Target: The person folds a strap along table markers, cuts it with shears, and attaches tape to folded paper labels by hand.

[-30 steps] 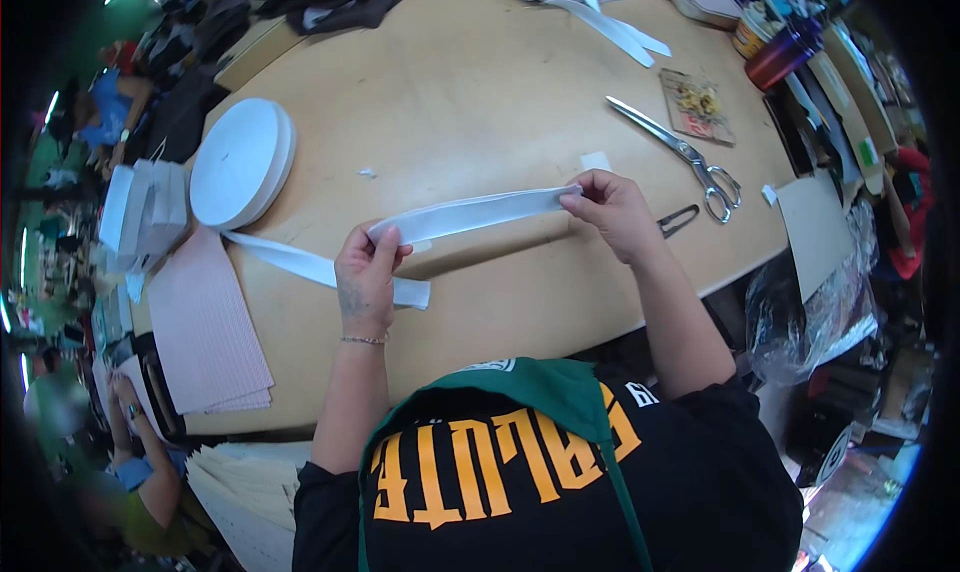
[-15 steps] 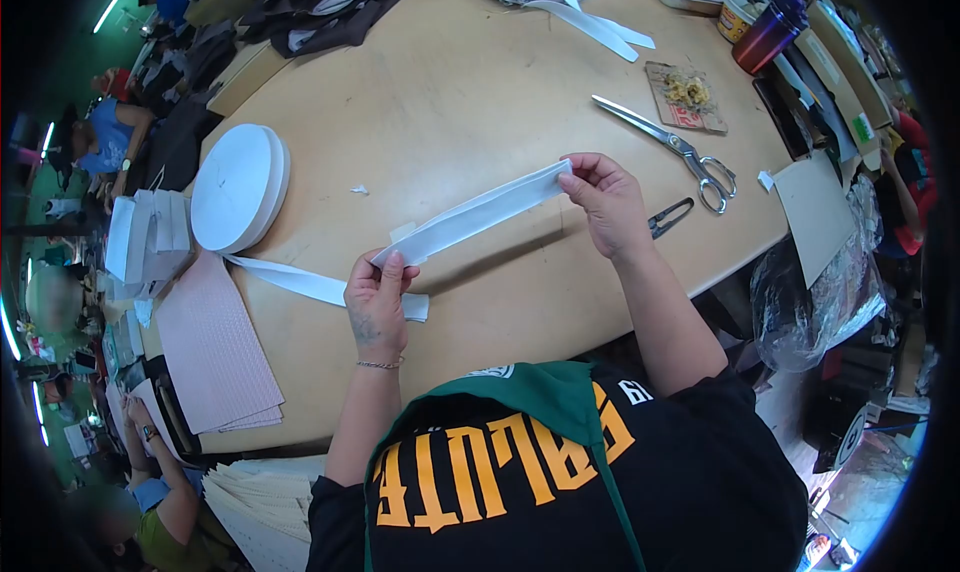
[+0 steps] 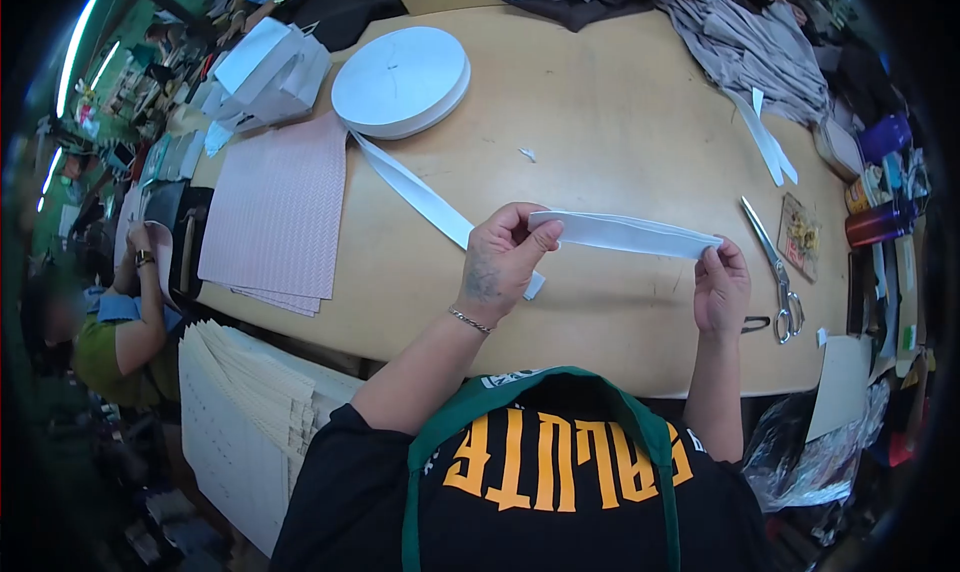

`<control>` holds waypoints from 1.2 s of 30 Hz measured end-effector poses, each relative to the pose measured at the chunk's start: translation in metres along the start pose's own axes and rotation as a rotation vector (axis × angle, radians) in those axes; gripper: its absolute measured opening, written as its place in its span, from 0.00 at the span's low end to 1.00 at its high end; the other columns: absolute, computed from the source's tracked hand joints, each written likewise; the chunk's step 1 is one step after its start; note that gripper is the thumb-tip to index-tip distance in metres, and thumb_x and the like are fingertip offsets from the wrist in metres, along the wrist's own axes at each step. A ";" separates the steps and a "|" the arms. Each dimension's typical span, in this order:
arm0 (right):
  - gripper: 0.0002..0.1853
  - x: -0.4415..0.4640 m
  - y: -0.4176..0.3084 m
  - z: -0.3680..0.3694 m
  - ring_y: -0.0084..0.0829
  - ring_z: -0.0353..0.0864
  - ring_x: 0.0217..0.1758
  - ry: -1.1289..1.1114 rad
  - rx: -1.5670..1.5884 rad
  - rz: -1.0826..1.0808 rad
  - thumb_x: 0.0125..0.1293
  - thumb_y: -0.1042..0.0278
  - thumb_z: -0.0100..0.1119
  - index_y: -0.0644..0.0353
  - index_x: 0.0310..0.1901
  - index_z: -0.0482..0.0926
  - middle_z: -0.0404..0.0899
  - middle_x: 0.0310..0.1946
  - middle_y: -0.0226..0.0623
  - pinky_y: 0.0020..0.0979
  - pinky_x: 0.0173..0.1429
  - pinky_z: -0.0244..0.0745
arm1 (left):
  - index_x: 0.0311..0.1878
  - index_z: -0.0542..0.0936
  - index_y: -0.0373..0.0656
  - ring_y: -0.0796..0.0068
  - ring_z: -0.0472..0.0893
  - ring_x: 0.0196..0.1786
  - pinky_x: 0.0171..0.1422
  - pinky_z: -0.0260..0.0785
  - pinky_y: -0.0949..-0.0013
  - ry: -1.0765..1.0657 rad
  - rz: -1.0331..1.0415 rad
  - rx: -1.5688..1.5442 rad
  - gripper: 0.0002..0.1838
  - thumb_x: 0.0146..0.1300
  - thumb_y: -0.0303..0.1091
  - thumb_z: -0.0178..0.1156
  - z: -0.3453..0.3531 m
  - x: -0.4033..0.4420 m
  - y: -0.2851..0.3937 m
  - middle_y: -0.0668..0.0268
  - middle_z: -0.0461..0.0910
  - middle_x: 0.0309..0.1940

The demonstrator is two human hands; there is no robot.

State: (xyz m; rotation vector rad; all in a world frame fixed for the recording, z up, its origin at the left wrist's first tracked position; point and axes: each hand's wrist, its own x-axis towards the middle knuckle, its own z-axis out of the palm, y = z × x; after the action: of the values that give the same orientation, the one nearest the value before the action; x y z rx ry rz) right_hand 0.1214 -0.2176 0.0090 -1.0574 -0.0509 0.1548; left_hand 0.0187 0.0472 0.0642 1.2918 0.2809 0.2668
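A folded white strip (image 3: 628, 234) is stretched between my two hands above the table. My left hand (image 3: 500, 262) pinches its left end between thumb and fingers. At the other end, my right hand (image 3: 722, 284) grips the strip with thumb and fingertips. Behind my left hand a second white band (image 3: 415, 194) runs from the large white roll (image 3: 395, 80) across the wood, its end showing just past the hand. Scissors (image 3: 775, 272) lie right of my right hand, with a small black tool (image 3: 756, 324) beside their handles.
Pink patterned sheets (image 3: 275, 212) lie at the left of the table (image 3: 590, 342). White cut strips (image 3: 765, 142) and grey cloth (image 3: 745, 47) are at the back right, near a dark bottle (image 3: 880, 224). A co-worker's arm (image 3: 148, 272) shows at far left.
The view has turned left, shifting the table's contents rightward in the frame. The held strip now slopes down to the right instead of up. Both hands keep their grip.
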 end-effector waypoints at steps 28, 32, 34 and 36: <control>0.09 -0.025 -0.019 0.031 0.20 0.77 0.36 0.157 -0.022 -0.103 0.56 0.82 0.64 0.64 0.38 0.77 0.79 0.33 0.31 0.21 0.44 0.73 | 0.41 0.80 0.41 0.85 0.73 0.29 0.34 0.65 0.82 0.161 -0.063 -0.204 0.07 0.65 0.34 0.59 -0.007 0.003 -0.010 0.72 0.78 0.28; 0.08 -0.025 -0.019 0.030 0.21 0.78 0.37 0.159 -0.011 -0.084 0.56 0.81 0.64 0.64 0.37 0.78 0.80 0.33 0.32 0.21 0.45 0.73 | 0.42 0.80 0.41 0.84 0.73 0.29 0.34 0.65 0.82 0.163 -0.091 -0.224 0.07 0.65 0.34 0.59 -0.007 0.005 -0.012 0.73 0.78 0.28; 0.07 -0.023 -0.018 0.028 0.21 0.77 0.36 0.182 -0.049 -0.057 0.56 0.80 0.64 0.64 0.37 0.78 0.80 0.32 0.31 0.21 0.44 0.73 | 0.41 0.80 0.40 0.84 0.73 0.29 0.33 0.65 0.81 0.167 -0.121 -0.210 0.08 0.65 0.34 0.59 -0.006 0.005 -0.012 0.73 0.77 0.28; 0.07 -0.019 -0.018 0.022 0.20 0.77 0.35 0.211 -0.118 -0.010 0.56 0.79 0.64 0.64 0.37 0.79 0.80 0.31 0.31 0.21 0.44 0.73 | 0.40 0.80 0.38 0.83 0.73 0.29 0.33 0.65 0.80 0.190 -0.159 -0.167 0.09 0.65 0.34 0.59 -0.003 0.007 -0.012 0.73 0.77 0.28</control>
State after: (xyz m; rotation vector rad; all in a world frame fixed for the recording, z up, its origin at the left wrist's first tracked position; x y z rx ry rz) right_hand 0.1016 -0.2098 0.0361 -1.1864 0.1267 0.0307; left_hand 0.0250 0.0490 0.0511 1.0741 0.5100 0.2720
